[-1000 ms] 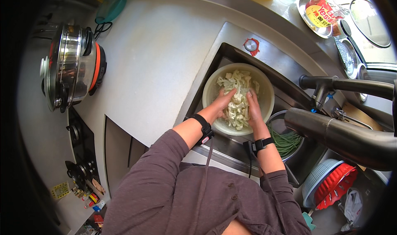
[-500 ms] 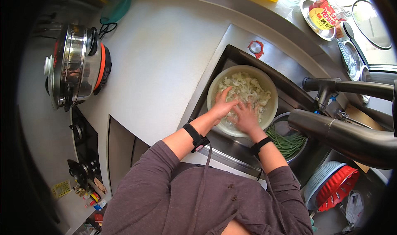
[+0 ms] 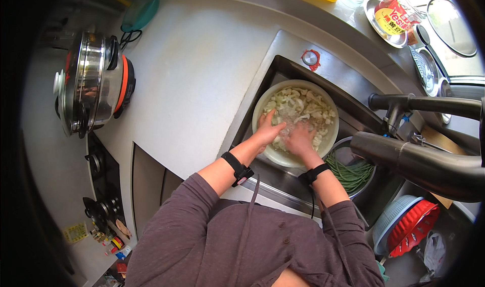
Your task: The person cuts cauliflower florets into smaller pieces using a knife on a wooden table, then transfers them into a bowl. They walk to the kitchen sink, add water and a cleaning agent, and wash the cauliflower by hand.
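Cut cauliflower pieces [image 3: 305, 101] float in water in a round, pale bowl [image 3: 258, 108], which stands in the steel sink [image 3: 269, 80]. My left hand [image 3: 268, 130] is at the bowl's left side with its fingers apart, thumb toward the middle, and nothing shows in it. To its right, my right hand [image 3: 299, 138] dips among the pieces. Its fingers are smeared by motion and partly under the churned water, so whether they hold any cauliflower is hidden. Beside the bowl, long green stalks [image 3: 351, 173] lie in a second round container [image 3: 373, 178].
A thick metal faucet [image 3: 404, 153] reaches over the sink from the right. Light blue and red baskets [image 3: 404, 221] are at the lower right. On the left stands a lidded steel pot [image 3: 93, 82] beyond the white countertop [image 3: 197, 75].
My right hand has pushed deeper into the water, and its fingers are less visible. My left hand has shifted slightly left, apart from the right. The cauliflower has spread out.
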`<action>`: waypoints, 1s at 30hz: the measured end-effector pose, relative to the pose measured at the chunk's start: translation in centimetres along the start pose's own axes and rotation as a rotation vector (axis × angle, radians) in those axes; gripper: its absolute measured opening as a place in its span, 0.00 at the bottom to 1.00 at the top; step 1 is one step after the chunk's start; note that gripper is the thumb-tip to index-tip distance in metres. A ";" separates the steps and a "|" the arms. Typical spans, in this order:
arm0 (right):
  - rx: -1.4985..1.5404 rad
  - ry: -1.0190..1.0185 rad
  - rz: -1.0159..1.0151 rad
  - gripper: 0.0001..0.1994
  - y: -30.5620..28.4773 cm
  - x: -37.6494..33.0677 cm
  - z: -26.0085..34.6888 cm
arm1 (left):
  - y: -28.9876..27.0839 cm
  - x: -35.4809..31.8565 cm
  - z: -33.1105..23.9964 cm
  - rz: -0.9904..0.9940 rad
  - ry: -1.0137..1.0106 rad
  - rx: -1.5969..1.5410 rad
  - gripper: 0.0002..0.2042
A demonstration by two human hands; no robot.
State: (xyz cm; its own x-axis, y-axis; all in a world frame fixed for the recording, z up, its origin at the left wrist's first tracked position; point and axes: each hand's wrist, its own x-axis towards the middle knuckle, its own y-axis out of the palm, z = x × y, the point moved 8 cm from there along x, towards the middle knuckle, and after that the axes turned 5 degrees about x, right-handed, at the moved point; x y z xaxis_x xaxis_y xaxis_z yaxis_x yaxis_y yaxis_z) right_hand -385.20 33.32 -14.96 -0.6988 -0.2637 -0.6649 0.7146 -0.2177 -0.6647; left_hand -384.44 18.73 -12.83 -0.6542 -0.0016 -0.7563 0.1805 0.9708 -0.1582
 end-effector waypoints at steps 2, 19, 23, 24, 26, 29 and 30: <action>-0.072 -0.117 0.049 0.35 0.6 0.1 0.6 | 0.2 0.1 0.2 0.007 -0.016 0.003 0.37; 0.472 -0.308 -0.682 0.18 -8.5 -4.1 -1.8 | -0.4 1.6 -3.3 -0.166 0.237 0.212 0.35; 0.529 -0.111 -0.721 0.25 -8.4 -1.3 -4.2 | 0.5 5.9 -4.3 -0.051 0.224 0.041 0.33; 0.589 -0.099 -0.604 0.27 -6.9 0.4 -3.8 | 1.5 6.8 -4.0 0.025 0.148 -0.045 0.35; 0.914 -0.075 -0.534 0.28 -4.7 2.4 -4.0 | 2.9 7.3 -3.9 0.067 0.072 -0.166 0.38; 1.289 -0.040 -0.398 0.27 -2.3 2.9 -4.2 | 3.8 6.9 -4.6 0.139 0.041 -0.178 0.38; 1.333 -0.042 -0.358 0.26 -2.1 2.5 -4.0 | 3.8 6.4 -4.7 0.172 0.002 -0.167 0.37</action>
State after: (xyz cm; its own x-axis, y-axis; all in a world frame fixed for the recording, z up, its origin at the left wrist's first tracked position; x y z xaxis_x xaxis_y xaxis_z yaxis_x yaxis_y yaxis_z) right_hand -388.55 36.88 -16.56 -0.8647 -0.0256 -0.5016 0.0032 -0.9990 0.0454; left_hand -391.41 23.53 -15.34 -0.6262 0.1675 -0.7615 0.1652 0.9830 0.0804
